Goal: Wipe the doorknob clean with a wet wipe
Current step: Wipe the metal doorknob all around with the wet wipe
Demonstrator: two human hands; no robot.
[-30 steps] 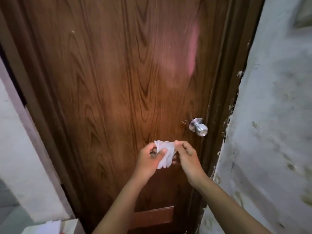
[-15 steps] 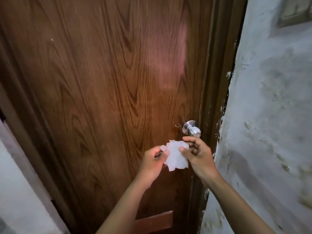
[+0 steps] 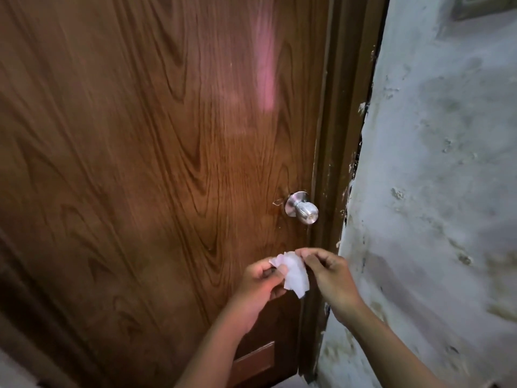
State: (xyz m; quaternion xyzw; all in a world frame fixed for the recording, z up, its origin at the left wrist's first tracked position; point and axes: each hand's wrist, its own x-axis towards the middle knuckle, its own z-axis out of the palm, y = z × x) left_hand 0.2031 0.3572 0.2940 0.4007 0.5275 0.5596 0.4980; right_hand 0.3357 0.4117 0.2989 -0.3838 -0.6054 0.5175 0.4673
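Observation:
A round silver doorknob [image 3: 303, 210] sticks out near the right edge of a brown wooden door [image 3: 156, 152]. Below it, both hands hold a small white wet wipe [image 3: 295, 273]. My left hand [image 3: 261, 284] pinches the wipe's left edge between thumb and fingers. My right hand [image 3: 328, 275] pinches its upper right edge. The wipe hangs crumpled between them, clear of the knob and about a hand's width under it.
A dark brown door frame [image 3: 333, 163] runs down just right of the knob. A stained, peeling whitish wall [image 3: 436, 191] fills the right side. A lighter wooden panel [image 3: 253, 359] sits low on the door.
The view has moved closer to the door. The hands with the wipe have dropped lower relative to the knob, which now stands fully visible above them.

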